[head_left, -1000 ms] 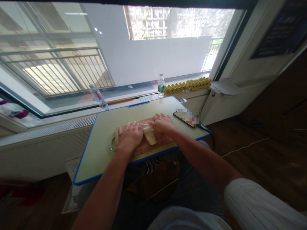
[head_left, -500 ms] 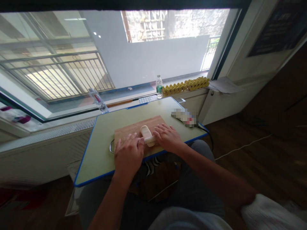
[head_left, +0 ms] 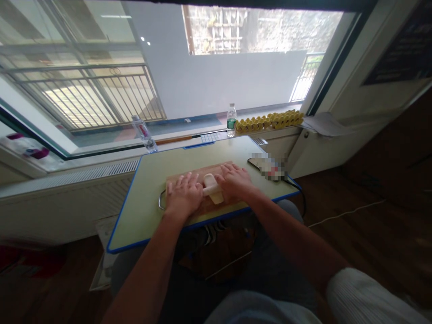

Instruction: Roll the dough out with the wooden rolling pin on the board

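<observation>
A wooden cutting board (head_left: 205,210) lies on the small table, with a strip of pale dough (head_left: 217,198) lengthwise on it. Across the dough rests a light rolling pin (head_left: 209,191); only its middle shows between my hands. My left hand (head_left: 184,196) lies flat over the pin's left end, fingers stretched forward. Over the right end, my right hand (head_left: 233,181) presses with its palm, its fingers also extended rather than wrapped. The pin's ends are hidden beneath both hands.
The pale tabletop (head_left: 135,216) has a blue edge. A phone-like device (head_left: 266,167), partly pixelated, lies at right with a dark cable. On the windowsill stand two plastic bottles, a clear one (head_left: 144,133) and a green-labelled one (head_left: 231,120), beside yellow egg trays (head_left: 270,121).
Both hands have moved forward, away from me, and the rolling pin has rolled farther up the dough. More of the dough's near end shows. The camera view has shifted slightly.
</observation>
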`<state>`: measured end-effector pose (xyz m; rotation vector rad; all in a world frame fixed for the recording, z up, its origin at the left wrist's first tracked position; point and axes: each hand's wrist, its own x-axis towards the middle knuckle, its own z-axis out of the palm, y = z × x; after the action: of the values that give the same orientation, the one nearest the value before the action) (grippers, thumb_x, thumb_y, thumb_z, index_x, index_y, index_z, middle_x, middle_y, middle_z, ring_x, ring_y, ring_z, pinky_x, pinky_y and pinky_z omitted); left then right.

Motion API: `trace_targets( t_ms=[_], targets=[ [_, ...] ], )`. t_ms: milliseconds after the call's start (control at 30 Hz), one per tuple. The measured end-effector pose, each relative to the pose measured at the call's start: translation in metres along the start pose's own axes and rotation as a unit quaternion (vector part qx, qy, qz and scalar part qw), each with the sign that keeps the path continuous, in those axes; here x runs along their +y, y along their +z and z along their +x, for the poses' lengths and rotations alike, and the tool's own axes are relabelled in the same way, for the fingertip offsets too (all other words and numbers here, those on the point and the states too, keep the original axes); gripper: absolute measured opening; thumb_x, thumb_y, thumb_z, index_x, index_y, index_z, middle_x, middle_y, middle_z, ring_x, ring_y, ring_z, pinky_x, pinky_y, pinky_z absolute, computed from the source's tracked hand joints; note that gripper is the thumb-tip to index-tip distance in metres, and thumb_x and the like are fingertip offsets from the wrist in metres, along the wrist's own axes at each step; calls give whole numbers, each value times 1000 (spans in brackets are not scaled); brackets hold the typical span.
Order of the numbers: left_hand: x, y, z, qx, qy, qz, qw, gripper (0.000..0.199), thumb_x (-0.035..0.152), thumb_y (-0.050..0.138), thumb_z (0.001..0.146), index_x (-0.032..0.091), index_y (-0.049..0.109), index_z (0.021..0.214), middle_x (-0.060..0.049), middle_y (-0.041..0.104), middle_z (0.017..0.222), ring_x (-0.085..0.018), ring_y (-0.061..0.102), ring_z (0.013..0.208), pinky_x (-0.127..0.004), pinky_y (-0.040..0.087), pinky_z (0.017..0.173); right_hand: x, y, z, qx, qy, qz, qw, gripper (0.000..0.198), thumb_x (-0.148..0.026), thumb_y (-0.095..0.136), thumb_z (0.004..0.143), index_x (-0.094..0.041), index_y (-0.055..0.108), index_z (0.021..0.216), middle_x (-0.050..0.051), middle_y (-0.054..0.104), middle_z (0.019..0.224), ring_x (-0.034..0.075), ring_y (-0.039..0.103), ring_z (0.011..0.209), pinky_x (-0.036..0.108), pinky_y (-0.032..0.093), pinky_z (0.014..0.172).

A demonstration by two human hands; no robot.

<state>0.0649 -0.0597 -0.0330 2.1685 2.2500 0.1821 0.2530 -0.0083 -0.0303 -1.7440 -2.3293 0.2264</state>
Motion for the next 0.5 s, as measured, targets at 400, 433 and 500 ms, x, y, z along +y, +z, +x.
trace_targets(
  t_ms=[400,433,500],
  targets=[
    [23,3,-74,82,7,-6,997,63,43,21,108,20,48,160,-9,46,167,-30,40,156,-59,30,127,5,11,-71,74,-30,-22,997,63,-52,26,112,-16,53,156,11,49,165,30,36,156,47,33,124],
    [22,3,-68,84,7,-5,996,63,44,21,108,21,49,159,-8,46,167,-30,40,157,-61,29,127,4,11,-64,71,-29,-24,997,63,-52,25,112,-16,53,155,11,49,165,30,37,156,48,33,124],
    [18,1,-47,80,9,0,997,63,45,21,107,22,52,157,-8,46,167,-32,39,157,-65,26,128,2,8,-45,44,-31,-38,998,63,-51,22,112,-17,52,156,12,48,165,31,37,156,51,34,123]
  ],
)
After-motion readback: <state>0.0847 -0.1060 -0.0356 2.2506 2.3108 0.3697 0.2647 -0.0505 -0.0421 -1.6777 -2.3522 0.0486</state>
